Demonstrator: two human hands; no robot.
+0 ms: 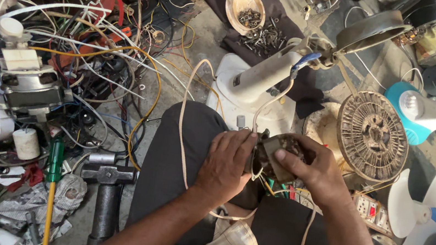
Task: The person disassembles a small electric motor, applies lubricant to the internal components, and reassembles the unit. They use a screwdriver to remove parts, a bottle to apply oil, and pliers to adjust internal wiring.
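Over the person's dark-trousered lap, between the 2 hands, sits a small fan motor point(280, 155), brown and grimy, with copper windings partly showing. The right hand point(314, 170) is clasped around its far side, thumb pressed on the casing; the left hand point(226, 165) is closed against its near end, fingers curled at the edge. A cream cord point(182, 135) loops from the motor across the knee. Judging by its metal core, the motor is probably dense and stiff for its size, with a dusty, possibly greasy skin that could slip. The casing rim looks the safest hold; the fine windings and thin leads seem fragile. Just beyond stand a white fan stand point(259, 83) and a round rusted grille point(374, 136).
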